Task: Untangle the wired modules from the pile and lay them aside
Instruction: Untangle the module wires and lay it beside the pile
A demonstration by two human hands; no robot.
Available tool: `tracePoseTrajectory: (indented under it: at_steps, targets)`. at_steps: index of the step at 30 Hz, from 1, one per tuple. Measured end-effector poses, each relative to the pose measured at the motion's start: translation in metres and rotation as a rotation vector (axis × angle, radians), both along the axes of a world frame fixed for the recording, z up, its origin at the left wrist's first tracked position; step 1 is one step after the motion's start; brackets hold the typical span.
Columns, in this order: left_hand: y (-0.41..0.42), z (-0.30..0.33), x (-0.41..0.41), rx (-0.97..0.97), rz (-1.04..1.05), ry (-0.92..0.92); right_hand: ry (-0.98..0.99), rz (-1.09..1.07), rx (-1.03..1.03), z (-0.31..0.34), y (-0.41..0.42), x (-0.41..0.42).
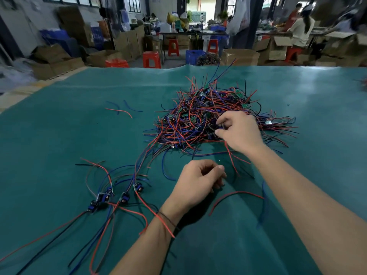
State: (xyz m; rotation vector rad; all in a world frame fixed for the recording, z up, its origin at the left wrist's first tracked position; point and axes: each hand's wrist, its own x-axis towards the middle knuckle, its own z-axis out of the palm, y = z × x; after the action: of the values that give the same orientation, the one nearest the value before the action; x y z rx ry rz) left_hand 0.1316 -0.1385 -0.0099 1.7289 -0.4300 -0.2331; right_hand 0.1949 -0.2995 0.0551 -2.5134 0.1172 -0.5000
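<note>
Green matting covers the table [59, 135], and on it, toward the far right of centre, sits the pile [214, 118] of red, blue and black wires with small modules tangled through it. The right hand [241, 132] reaches forward from the lower right on a long, nearly straight forearm, knuckles up, its fingers curled down into the near right part of the pile. Its fingertips [218, 132] appear to pinch wires there, though what exactly is caught between them is hidden by the tangle.

The left hand [198, 182] hovers nearer the person, just short of the pile, wrist bent and back of the hand upward. Its fingers are loosely curled with the thumb [219, 168] lying across them; whether anything thin is held inside cannot be told. A dark band circles that wrist, and a red wire [155, 213] crosses the forearm.

To the left, well apart from the pile, several freed modules [117, 195] lie close together with their wires trailing toward the near edge. Two loose wire pieces [123, 110] lie farther back.
</note>
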Motion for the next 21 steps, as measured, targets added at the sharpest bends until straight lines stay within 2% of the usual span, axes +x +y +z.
tracePoseTrajectory:
  at_steps: [3, 5, 7, 9, 12, 15, 18, 21]
  targets:
    - [0.0, 0.0, -0.001, -0.032, 0.009, 0.011, -0.138, -0.008, 0.452, 0.022, -0.011, -0.019]
    - [-0.001, 0.001, -0.001, -0.069, 0.028, 0.03, -0.228, 0.084, 0.787, 0.04, -0.018, -0.041]
    - [0.0, 0.003, -0.001, -0.096, 0.041, 0.045, -0.231, 0.223, 1.078, 0.052, -0.023, -0.063]
    - [0.0, 0.005, -0.002, -0.114, 0.039, 0.053, -0.15, 0.321, 1.269, 0.05, -0.022, -0.082]
    - [-0.001, 0.009, -0.005, -0.183, 0.018, 0.111, -0.004, 0.296, 1.271, 0.021, -0.009, -0.097]
    - [0.0, 0.012, -0.005, -0.227, -0.028, 0.173, 0.054, 0.203, 1.234, -0.011, 0.01, -0.097]
    - [0.002, 0.009, -0.004, -0.172, -0.053, 0.113, 0.041, 0.127, 1.199, -0.028, 0.02, -0.094]
    - [0.002, 0.007, -0.003, -0.144, -0.021, 0.072, 0.074, 0.113, 1.251, -0.032, 0.019, -0.094]
